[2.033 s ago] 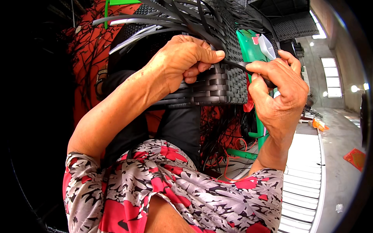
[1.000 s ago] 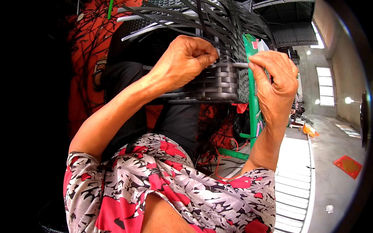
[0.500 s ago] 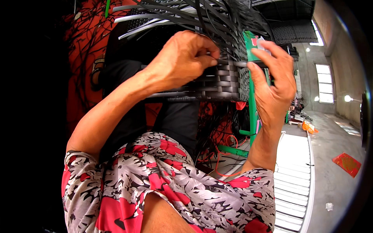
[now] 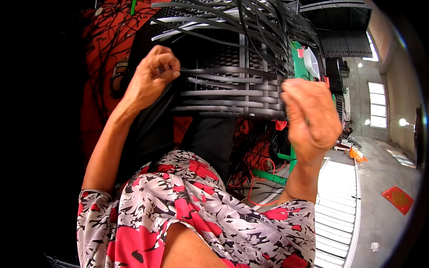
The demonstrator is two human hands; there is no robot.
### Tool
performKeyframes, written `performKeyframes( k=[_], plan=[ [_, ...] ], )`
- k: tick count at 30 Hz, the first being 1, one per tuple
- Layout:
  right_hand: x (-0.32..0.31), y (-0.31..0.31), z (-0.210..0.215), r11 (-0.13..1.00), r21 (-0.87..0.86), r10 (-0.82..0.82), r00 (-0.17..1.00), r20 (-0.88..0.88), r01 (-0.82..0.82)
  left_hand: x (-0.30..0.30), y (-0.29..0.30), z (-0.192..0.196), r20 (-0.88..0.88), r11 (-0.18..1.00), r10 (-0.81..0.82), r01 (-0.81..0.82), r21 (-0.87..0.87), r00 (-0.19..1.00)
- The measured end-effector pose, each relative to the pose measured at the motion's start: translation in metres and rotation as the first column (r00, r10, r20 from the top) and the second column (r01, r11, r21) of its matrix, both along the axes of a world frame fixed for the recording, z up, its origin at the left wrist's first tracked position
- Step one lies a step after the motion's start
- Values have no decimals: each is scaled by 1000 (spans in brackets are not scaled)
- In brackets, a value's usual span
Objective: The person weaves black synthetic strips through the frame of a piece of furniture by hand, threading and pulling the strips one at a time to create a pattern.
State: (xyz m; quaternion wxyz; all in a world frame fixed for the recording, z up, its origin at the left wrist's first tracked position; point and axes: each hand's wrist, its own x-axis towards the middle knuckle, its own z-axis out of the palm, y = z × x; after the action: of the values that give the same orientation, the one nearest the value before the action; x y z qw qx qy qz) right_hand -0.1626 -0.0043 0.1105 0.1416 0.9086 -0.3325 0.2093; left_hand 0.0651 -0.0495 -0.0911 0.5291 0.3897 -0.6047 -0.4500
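Observation:
In front of me is a piece of dark grey wickerwork (image 4: 268, 99), woven from flat plastic strips. My left hand (image 4: 154, 73) pinches the end of a dark flat strip (image 4: 223, 70), which runs right, drawn out fairly straight, into the weave near the corner. Below it, several loose strip ends (image 4: 205, 94) lie across the work, pointing left. At the right-hand corner my right hand (image 4: 310, 111) has its fingertips together beside the woven edge. It is smeared by motion, and whether a strip is between those fingers cannot be made out.
Many loose strips (image 4: 192, 20) fan out over the top of the work. A green frame (image 4: 300, 62) with a white bowl (image 4: 311, 62) stands just right of it. Strip scraps litter the red floor covering (image 4: 100, 58). A white slatted panel (image 4: 337, 210) lies at the right.
My left hand has moved left from the corner, pulling the strip out lengthwise. My right hand has come down slightly, and its spread fingers have drawn together.

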Motion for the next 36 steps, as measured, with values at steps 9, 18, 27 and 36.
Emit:
performKeyframes(
  k=[9, 18, 27, 36],
  plan=[
    [48, -27, -27, 928, 286, 205, 968, 142, -239, 15, 27, 69, -412, 878, -475, 389, -279, 777],
    [20, 4, 7, 991, 131, -7, 1000, 18, 5, -76, -13, 41, -463, 933, -216, 322, 163, 860],
    [18, 5, 7, 993, 35, -101, 965, -241, 113, -101, -24, 56, -37, 989, -91, 95, 116, 995],
    [21, -5, 6, 938, 217, -166, 901, -401, 269, -85, -23, 67, -317, 864, -230, 343, 368, 920]
  ],
)
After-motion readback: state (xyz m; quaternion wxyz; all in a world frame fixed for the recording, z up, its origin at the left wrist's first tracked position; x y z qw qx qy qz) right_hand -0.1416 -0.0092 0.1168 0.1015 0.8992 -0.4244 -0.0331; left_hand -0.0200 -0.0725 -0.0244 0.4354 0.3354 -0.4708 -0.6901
